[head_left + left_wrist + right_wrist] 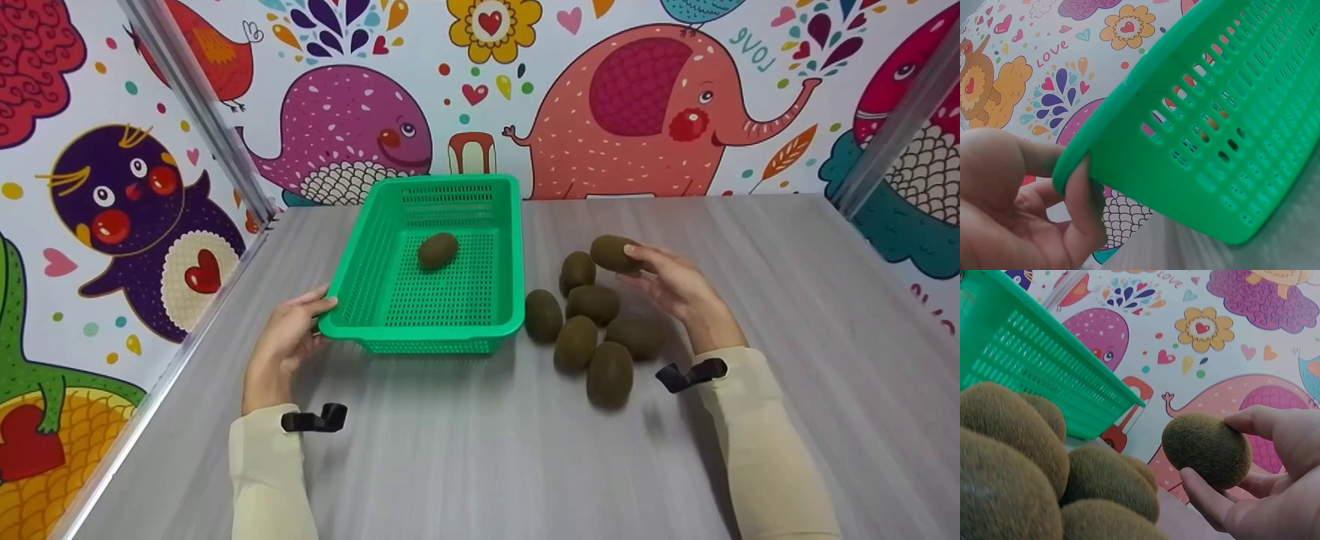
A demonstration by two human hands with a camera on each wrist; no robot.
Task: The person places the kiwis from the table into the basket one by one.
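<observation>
A green plastic basket [420,331] with slotted walls stands on the table, one kiwi [438,250] lying on its floor. At its near left corner my left hand [289,341] pinches the rim between thumb and fingers, as the left wrist view also shows on the basket wall [1145,169]. My right hand [679,289] grips another kiwi [1206,450] between thumb and fingertips, held at the far edge of a loose group of kiwis. Several brown kiwis [592,305] from that group lie to the right of the basket, the closest one beside its wall.
The grey table [480,450] runs back to a wall [480,97] printed with cartoon animals. Metal posts [202,105] rise at the far corners, and a metal edge borders the left side. A black wrist camera [315,418] sits on each cream sleeve.
</observation>
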